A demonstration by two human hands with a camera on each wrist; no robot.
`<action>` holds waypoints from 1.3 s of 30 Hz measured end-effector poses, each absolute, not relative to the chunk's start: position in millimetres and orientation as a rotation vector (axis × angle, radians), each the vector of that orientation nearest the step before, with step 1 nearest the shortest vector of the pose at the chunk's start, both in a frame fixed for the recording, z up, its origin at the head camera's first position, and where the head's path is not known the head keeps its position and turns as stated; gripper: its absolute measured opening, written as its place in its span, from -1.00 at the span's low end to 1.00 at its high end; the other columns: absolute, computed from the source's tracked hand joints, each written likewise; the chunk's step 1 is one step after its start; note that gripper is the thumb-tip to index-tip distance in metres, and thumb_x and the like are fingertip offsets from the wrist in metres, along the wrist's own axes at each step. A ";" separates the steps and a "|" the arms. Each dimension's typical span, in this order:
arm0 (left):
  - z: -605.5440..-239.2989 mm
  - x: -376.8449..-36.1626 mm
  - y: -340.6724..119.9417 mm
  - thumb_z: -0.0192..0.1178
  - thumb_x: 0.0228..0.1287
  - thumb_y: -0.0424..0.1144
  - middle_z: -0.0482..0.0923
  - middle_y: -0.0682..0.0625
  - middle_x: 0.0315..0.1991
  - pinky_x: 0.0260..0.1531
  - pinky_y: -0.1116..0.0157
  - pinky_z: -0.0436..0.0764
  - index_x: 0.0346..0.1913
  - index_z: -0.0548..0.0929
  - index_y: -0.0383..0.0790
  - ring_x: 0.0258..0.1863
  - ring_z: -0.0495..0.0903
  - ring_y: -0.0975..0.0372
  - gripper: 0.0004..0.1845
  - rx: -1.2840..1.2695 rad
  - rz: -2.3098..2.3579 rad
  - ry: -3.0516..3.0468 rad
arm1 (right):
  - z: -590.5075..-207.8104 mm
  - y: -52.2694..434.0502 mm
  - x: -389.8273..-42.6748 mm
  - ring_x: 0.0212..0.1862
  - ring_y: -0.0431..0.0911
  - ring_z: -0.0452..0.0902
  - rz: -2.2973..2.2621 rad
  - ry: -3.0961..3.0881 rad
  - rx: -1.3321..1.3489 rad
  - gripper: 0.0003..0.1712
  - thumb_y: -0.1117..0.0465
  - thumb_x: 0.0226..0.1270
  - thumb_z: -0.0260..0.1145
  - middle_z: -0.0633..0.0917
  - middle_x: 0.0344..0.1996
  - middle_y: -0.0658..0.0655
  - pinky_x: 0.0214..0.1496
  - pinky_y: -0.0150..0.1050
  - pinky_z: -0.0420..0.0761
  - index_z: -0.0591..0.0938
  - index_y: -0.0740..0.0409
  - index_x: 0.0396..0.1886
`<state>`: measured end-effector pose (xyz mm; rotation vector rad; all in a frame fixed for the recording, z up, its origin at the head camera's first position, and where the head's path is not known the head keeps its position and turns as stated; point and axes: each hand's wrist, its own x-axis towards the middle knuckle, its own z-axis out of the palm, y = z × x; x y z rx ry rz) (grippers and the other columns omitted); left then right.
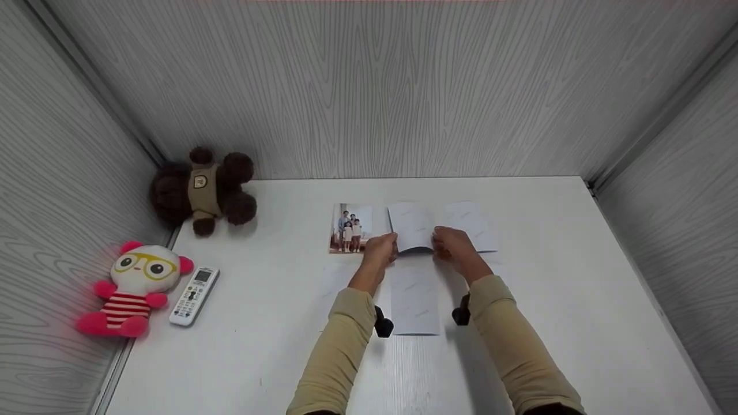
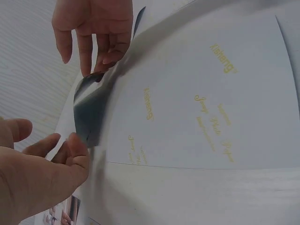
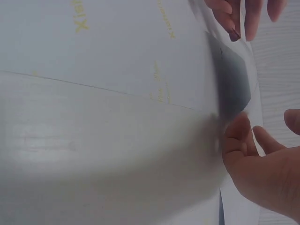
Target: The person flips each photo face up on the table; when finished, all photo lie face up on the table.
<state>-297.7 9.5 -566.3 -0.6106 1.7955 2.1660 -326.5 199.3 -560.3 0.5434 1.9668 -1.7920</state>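
Near the middle of the white counter (image 1: 576, 276), your left hand (image 1: 380, 249) and right hand (image 1: 455, 245) each pinch a side edge of a bowed photo sheet (image 1: 410, 227), blank back up and lifted off the surface. Another sheet (image 1: 415, 300) lies flat between your forearms. Just left, a family photo (image 1: 349, 227) lies face up.

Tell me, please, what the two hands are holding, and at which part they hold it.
Both hands hold one photo print, face down and bowed upward. The left hand pinches its left edge, the right hand its right edge, near the lower corners.
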 end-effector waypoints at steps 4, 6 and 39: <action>-563.7 -298.3 9.2 0.12 0.46 -0.21 0.51 0.09 -0.50 -0.44 0.41 0.40 -0.13 0.70 -0.33 -0.54 0.37 0.32 -0.76 -0.561 2.096 1.961 | -557.4 200.8 -328.2 0.13 -0.07 0.48 -1.783 2.018 0.553 -0.40 0.03 0.57 0.13 0.52 0.27 0.16 0.29 -0.17 0.55 0.38 0.16 0.49; -561.5 -298.2 8.7 0.14 0.42 -0.27 0.69 0.01 -0.29 -0.34 0.43 0.49 0.06 0.73 -0.32 -0.38 0.52 0.30 -0.71 -0.519 2.056 2.054 | -555.3 201.5 -328.8 0.16 -0.05 0.48 -1.796 2.035 0.558 -0.44 0.04 0.57 0.13 0.52 0.30 0.16 0.31 -0.15 0.55 0.43 0.15 0.45; -542.3 -304.9 23.9 0.32 0.35 -0.25 0.75 0.01 -0.20 -0.10 0.29 0.65 -0.16 0.81 -0.08 -0.16 0.67 0.21 -0.90 -0.151 1.865 2.813 | -544.4 209.1 -329.2 -0.10 -0.20 0.59 -2.135 2.368 0.308 -0.59 0.11 0.65 0.03 0.67 0.13 0.30 0.22 0.06 0.58 0.66 0.22 0.20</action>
